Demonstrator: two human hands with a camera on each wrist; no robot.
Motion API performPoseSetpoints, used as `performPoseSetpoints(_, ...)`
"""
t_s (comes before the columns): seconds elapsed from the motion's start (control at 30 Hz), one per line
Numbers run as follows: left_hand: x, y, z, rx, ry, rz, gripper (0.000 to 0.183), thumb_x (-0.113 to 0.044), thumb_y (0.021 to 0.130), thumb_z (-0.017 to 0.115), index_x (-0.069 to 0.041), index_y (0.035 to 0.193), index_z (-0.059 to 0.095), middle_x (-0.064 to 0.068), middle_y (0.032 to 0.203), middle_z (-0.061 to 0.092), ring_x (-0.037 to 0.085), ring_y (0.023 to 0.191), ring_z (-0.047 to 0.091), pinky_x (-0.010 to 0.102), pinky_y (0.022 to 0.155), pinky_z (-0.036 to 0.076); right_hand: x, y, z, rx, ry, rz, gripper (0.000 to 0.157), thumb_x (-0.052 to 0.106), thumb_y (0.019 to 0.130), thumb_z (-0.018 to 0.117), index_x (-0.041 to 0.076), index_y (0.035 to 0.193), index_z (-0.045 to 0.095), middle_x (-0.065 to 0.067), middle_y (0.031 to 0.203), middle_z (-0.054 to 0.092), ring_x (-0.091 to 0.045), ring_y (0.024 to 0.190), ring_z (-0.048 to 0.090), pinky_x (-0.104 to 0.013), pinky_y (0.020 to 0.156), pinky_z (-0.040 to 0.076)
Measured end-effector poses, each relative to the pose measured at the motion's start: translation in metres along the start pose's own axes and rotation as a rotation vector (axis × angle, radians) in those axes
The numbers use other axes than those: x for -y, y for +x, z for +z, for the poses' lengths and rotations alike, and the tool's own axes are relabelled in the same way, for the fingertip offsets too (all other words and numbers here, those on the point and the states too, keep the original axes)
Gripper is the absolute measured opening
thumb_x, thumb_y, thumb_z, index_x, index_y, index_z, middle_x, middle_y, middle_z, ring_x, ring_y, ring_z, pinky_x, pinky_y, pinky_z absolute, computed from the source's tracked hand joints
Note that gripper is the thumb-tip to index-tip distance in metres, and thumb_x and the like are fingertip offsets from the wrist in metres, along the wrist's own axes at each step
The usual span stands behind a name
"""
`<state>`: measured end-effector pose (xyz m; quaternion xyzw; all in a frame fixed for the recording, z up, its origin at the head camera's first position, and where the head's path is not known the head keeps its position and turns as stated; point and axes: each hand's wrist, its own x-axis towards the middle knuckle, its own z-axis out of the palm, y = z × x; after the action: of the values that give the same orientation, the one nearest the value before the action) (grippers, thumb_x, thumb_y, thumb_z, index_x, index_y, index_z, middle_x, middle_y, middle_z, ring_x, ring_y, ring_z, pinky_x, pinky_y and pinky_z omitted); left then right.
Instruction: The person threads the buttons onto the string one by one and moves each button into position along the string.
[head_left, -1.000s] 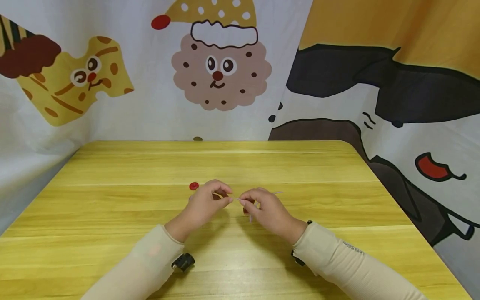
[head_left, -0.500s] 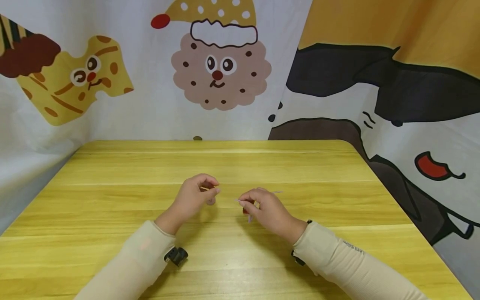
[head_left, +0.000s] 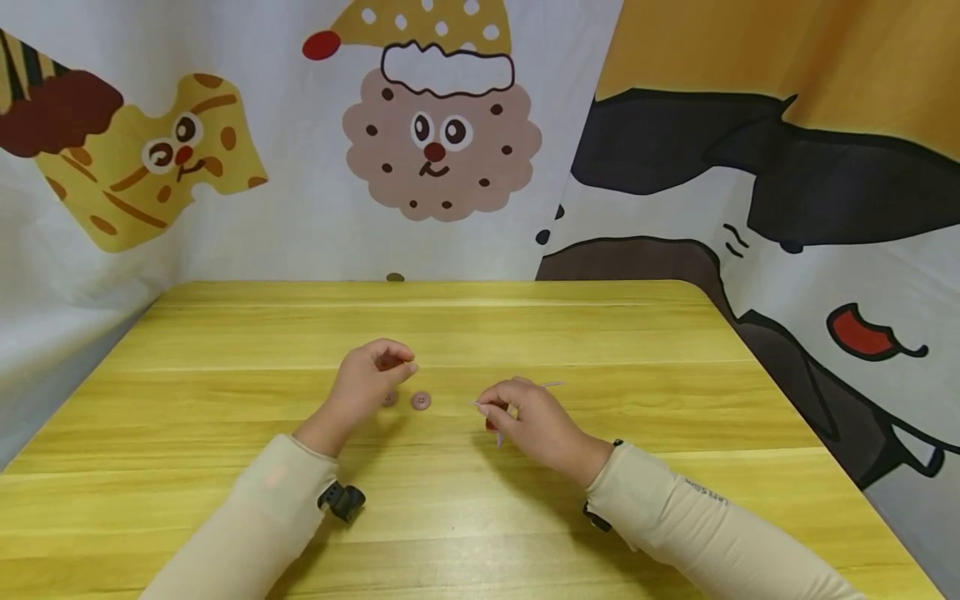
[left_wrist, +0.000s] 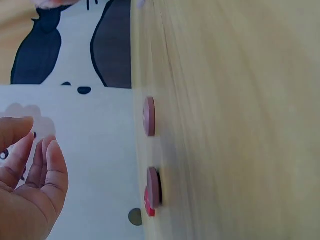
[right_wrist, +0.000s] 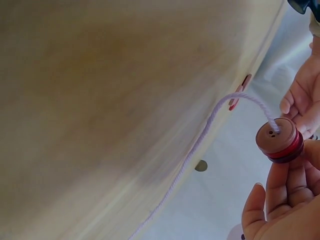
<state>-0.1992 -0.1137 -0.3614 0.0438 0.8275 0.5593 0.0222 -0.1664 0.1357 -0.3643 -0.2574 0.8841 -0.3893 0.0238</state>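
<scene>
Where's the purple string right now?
In the right wrist view, the purple string comes out of the pink button in the right hand and curves down toward the picture's bottom left.

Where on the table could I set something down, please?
The table is bare along the curtain and nearer, between the sleeves. It is crowded around the loose buttons by the left hand, and at the right hand, which holds strung buttons.

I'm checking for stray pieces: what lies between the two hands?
In the head view, a mauve button lies on the table between the left hand and right hand; another button, partly hidden, lies beside the left hand.
</scene>
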Motion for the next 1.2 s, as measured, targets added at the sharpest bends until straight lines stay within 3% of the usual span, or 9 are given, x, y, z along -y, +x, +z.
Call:
performPoseSetpoints(0.2, 0.005, 0.005, -0.008, -0.051, 0.080, 0.018, 0.017, -0.012, 0.092, 0.065, 0.000, 0.105, 0.065, 0.011, 0.102, 0.066, 0.022, 0.093, 0.056, 0.029, 0.075, 0.045, 0.001, 0.000, 0.001, -0.002, -0.010, 0.006, 0.013, 0.016, 0.096, 0.061, 0.009, 0.101, 0.071, 0.010, 0.078, 0.059, -0.006, 0.072, 0.053, -0.026, 0.061, 0.047)
performPoseSetpoints(0.33, 0.007, 0.006, -0.012, -0.047, 0.029, -0.015, 0.020, -0.011, 0.093, 0.065, 0.002, 0.107, 0.063, 0.011, 0.102, 0.065, 0.022, 0.090, 0.060, 0.030, 0.077, 0.048, 0.001, 0.000, 0.001, -0.005, -0.009, -0.004, 0.013, 0.016, 0.096, 0.061, 0.008, 0.101, 0.071, 0.009, 0.079, 0.059, -0.006, 0.071, 0.054, -0.026, 0.060, 0.047)
performPoseSetpoints(0.5, 0.009, 0.007, -0.017, -0.035, -0.020, -0.050, 0.025, -0.011, 0.093, 0.064, 0.005, 0.112, 0.060, 0.011, 0.101, 0.067, 0.030, 0.095, 0.064, 0.031, 0.080, 0.050, 0.000, -0.001, 0.000, -0.008, -0.010, -0.019, 0.013, 0.016, 0.095, 0.062, 0.008, 0.101, 0.071, 0.008, 0.080, 0.058, -0.006, 0.071, 0.053, -0.025, 0.059, 0.047)
performPoseSetpoints(0.77, 0.016, 0.011, -0.023, -0.027, 0.000, -0.087, 0.028, -0.011, 0.094, 0.062, 0.005, 0.117, 0.058, 0.012, 0.105, 0.066, 0.029, 0.102, 0.060, 0.037, 0.086, 0.046, -0.001, 0.000, 0.000, -0.012, -0.026, -0.025, 0.013, 0.016, 0.095, 0.062, 0.008, 0.101, 0.071, 0.010, 0.078, 0.058, -0.005, 0.073, 0.052, -0.025, 0.063, 0.047)
performPoseSetpoints(1.2, 0.028, 0.022, -0.031, -0.014, 0.048, -0.104, 0.031, -0.011, 0.093, 0.063, 0.006, 0.118, 0.057, 0.014, 0.106, 0.061, 0.026, 0.097, 0.055, 0.037, 0.082, 0.047, -0.002, 0.000, 0.000, -0.003, -0.039, -0.045, 0.013, 0.016, 0.096, 0.061, 0.008, 0.099, 0.071, 0.010, 0.077, 0.059, -0.006, 0.074, 0.052, -0.025, 0.064, 0.047)
